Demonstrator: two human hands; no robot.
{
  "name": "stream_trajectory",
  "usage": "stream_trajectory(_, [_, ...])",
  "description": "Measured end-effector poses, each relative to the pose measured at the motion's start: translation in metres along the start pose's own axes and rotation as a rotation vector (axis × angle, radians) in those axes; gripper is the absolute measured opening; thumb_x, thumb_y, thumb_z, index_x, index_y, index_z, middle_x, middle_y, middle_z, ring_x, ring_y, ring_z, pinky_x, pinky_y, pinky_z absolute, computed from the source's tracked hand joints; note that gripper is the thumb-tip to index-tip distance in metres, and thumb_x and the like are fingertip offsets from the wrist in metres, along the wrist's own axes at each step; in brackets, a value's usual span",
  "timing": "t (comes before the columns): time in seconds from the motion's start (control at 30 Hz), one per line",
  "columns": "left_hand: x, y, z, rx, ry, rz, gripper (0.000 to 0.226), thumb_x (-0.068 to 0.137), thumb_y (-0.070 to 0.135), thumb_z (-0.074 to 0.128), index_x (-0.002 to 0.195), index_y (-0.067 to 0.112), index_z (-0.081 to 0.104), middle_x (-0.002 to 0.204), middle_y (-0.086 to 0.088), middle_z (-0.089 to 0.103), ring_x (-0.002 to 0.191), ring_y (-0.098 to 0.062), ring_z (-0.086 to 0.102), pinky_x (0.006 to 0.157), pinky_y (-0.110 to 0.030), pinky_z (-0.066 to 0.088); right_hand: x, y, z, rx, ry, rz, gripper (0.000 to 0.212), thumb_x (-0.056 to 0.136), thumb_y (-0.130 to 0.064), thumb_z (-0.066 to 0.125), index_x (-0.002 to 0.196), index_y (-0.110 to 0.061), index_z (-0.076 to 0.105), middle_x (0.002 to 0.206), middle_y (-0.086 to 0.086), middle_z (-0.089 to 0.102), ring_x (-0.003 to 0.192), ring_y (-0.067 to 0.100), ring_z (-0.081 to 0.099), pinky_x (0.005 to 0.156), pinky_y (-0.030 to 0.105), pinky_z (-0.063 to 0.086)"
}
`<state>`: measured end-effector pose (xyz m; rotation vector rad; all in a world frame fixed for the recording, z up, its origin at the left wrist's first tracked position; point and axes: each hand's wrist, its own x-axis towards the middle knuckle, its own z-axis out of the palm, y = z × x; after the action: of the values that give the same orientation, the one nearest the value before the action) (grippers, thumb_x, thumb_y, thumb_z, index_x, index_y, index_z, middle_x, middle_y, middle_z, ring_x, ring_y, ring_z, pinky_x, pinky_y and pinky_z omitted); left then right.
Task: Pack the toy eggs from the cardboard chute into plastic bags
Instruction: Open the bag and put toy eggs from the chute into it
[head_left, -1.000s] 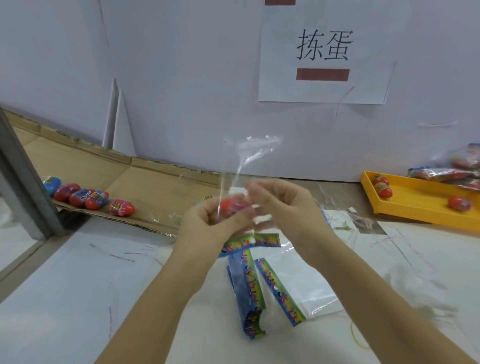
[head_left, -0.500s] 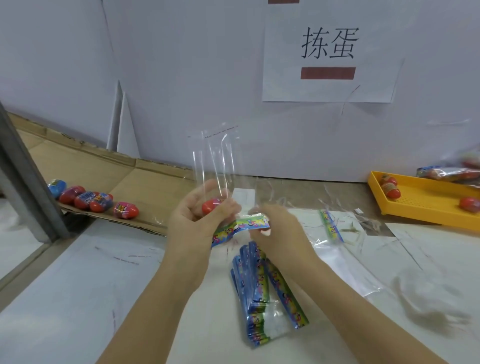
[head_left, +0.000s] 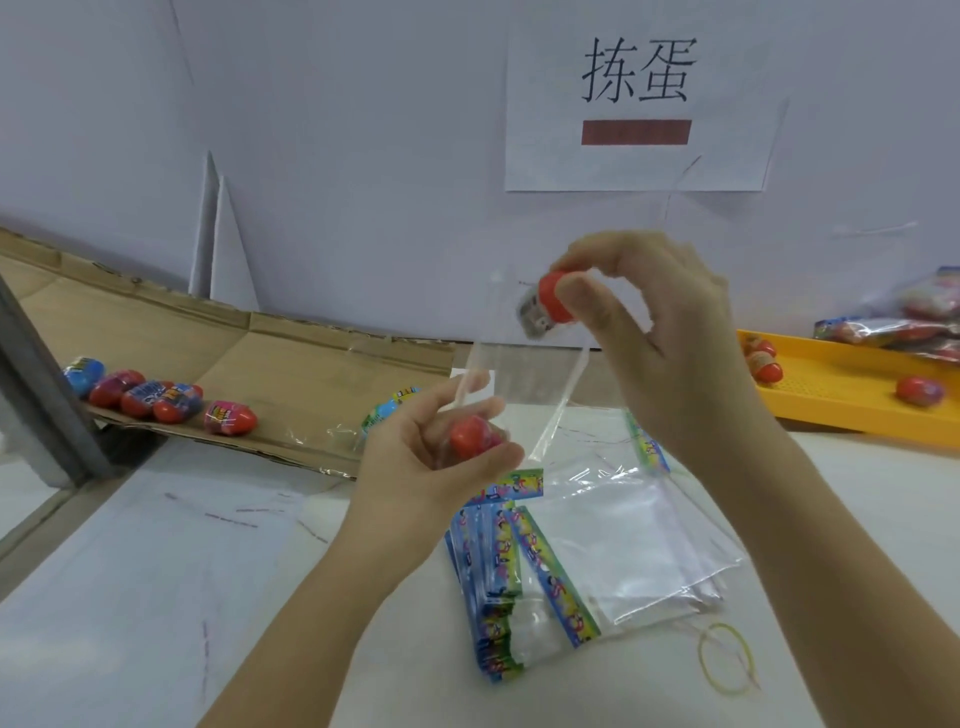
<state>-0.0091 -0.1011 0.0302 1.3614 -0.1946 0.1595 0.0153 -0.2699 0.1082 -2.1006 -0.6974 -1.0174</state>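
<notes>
1. White tabletop (head_left: 156, 597) fills my view, with a pale wall behind carrying a paper sign (head_left: 636, 98), and a yellow tray (head_left: 831, 410) at the right holding a few eggs and filled bags.
2. I see my left hand (head_left: 431, 467) curled shut around a red toy egg (head_left: 470, 435) and pinching the lower part of a clear plastic bag (head_left: 524, 395), which stands upright between the hands.
3. My right hand (head_left: 670, 332) grips a second red egg (head_left: 550, 304) between thumb and fingertips, just at the bag's upper opening.
4. I judge this the loading step; next, the second egg must be dropped through the mouth without collapsing the thin film.
5. More eggs wait in a row on the cardboard chute (head_left: 291, 364) at the left, and a stack of empty bags (head_left: 597, 561) lies on the table below my hands, a rubber band (head_left: 726, 659) beside it.
</notes>
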Motion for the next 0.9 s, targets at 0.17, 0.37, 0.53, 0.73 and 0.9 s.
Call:
stream_trajectory(0.17, [-0.002,0.002,-0.001,0.019,-0.048,0.038,0.057,0.054,0.007,0.078,0.106,0.025,0.068,0.098,0.003,0.076,0.086,-0.015,0.073,0.069,-0.019,0.056,0.002,0.001,-0.011,-0.336,-0.152,-0.029,0.032,0.091,-0.052,0.047,0.102,-0.032,0.069,0.116,-0.003,0.046,0.111,0.021,0.037,0.082,0.027,0.013])
stream_trajectory(0.37, [-0.005,0.002,0.001,0.054,-0.106,0.05,0.056,0.053,0.01,0.078,0.106,0.026,0.068,0.099,0.005,0.076,0.087,-0.015,0.073,0.07,-0.02,0.057,0.004,0.005,-0.017,-0.327,-0.25,-0.051,0.032,0.089,-0.055,0.043,0.101,-0.036,0.066,0.113,-0.007,0.039,0.106,0.011,0.028,0.082,0.027,0.012])
stream_trajectory(0.53, [-0.005,0.003,-0.001,0.029,-0.124,0.061,0.061,0.056,0.008,0.079,0.113,0.027,0.066,0.107,0.004,0.074,0.092,-0.019,0.073,0.073,-0.022,0.057,0.005,0.007,-0.02,-0.325,-0.081,-0.026,0.031,0.092,-0.048,0.049,0.109,-0.03,0.066,0.107,-0.007,0.036,0.101,0.009,0.028,0.086,0.029,0.017])
stream_trajectory(0.73, [-0.006,0.004,-0.001,0.034,-0.151,0.074,0.064,0.056,0.008,0.078,0.114,0.028,0.064,0.108,0.007,0.074,0.093,-0.018,0.073,0.073,-0.022,0.057,0.003,0.001,-0.012,-0.204,0.029,-0.07,0.033,0.094,-0.038,0.05,0.113,-0.018,0.066,0.106,-0.002,0.038,0.1,0.017,0.037,0.09,0.039,0.03])
stream_trajectory(0.9, [-0.006,0.005,-0.001,0.024,-0.161,0.087,0.064,0.056,0.007,0.078,0.114,0.03,0.065,0.109,0.007,0.073,0.093,-0.017,0.073,0.072,-0.022,0.057,0.002,0.002,-0.01,-0.127,0.091,-0.099,0.034,0.096,-0.033,0.048,0.11,-0.009,0.067,0.104,0.003,0.042,0.102,0.027,0.046,0.09,0.052,0.041])
